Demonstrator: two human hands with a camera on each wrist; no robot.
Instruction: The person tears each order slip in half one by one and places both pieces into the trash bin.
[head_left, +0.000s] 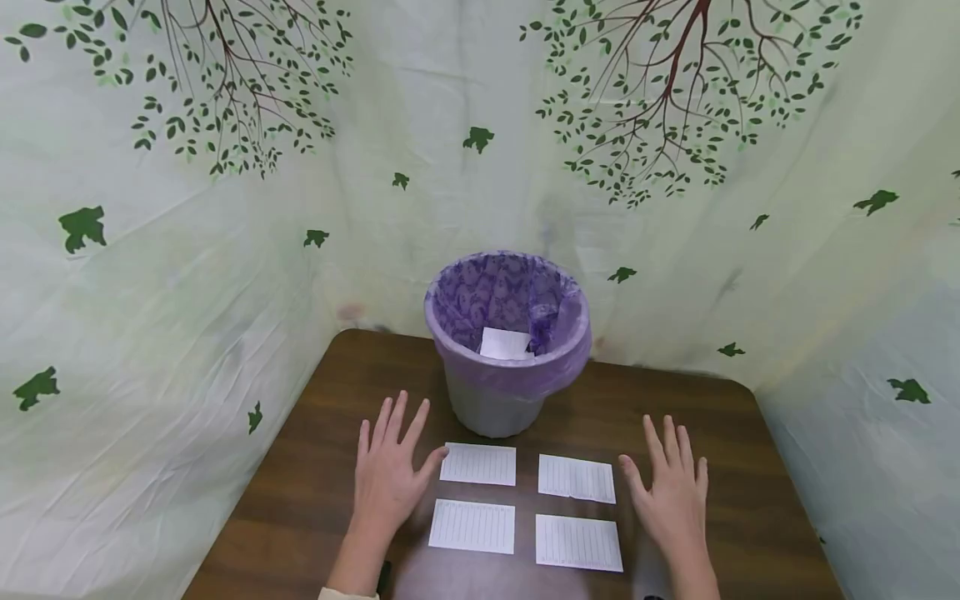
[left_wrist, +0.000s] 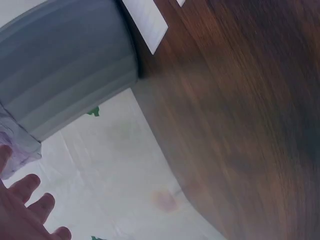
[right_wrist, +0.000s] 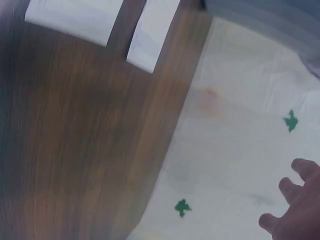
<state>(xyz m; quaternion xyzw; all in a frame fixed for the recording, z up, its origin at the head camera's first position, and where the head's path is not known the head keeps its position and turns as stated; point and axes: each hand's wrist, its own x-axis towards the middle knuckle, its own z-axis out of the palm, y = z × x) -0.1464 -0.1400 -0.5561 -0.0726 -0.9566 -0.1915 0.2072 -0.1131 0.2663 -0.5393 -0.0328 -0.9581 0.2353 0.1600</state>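
Four-cornered white lined cards lie in two rows on the table: a back left card [head_left: 478, 464], a back right card [head_left: 577, 478], a front left card [head_left: 472, 527] and a front right card [head_left: 579, 542]. My left hand [head_left: 392, 477], fingers spread, is beside the left cards, its thumb tip at the back left card's corner. To the right of the cards is my right hand [head_left: 671, 498], fingers extended and holding nothing. Behind the cards stands a grey bin [head_left: 495, 408] with a purple patterned liner [head_left: 480, 287]. White paper [head_left: 507, 343] shows inside it.
The brown wooden table [head_left: 720, 433] reaches back to a pale cloth backdrop [head_left: 420, 208] printed with branches and green leaves. The cloth also hangs along both sides. In the left wrist view, the bin's side [left_wrist: 65, 65] is close to the left fingers.
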